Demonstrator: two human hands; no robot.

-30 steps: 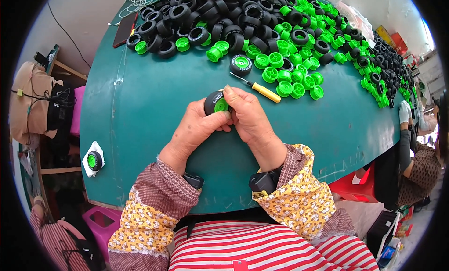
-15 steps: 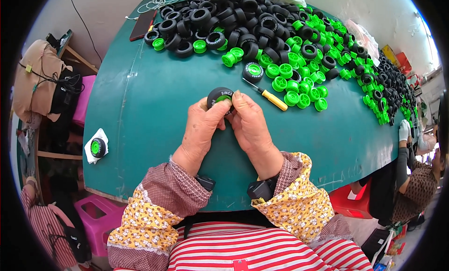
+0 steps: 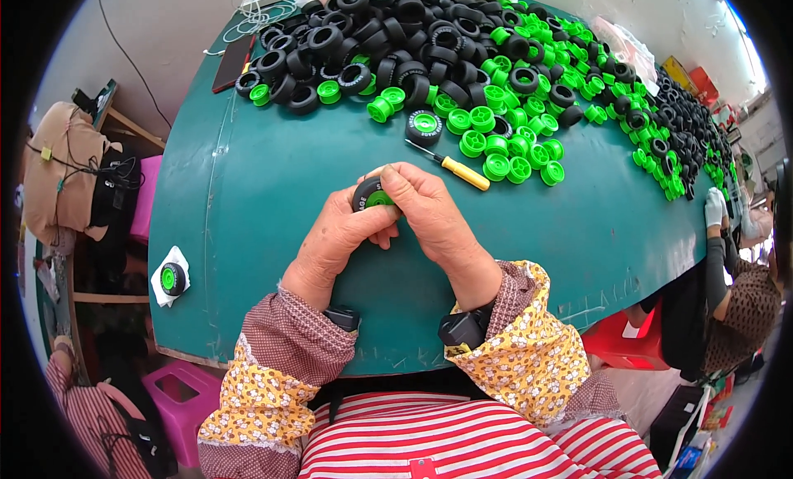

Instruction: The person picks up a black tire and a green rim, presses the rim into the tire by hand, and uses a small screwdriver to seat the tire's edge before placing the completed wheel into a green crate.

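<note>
Head-worn fisheye view, facing down and forward, left hand and right hand near the lens, mid-frame, worktop bowed beyond, clothes below

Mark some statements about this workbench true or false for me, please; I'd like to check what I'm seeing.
1. The left hand and right hand hold one black-and-green wheel between them. True.
2. The screwdriver has a red handle. False: its handle is yellow.
3. Another wheel rests on white paper at the left of the table. True.
4. The loose hubs are blue. False: they are bright green.
5. Black tyres are heaped toward the table's far edge. True.
</note>
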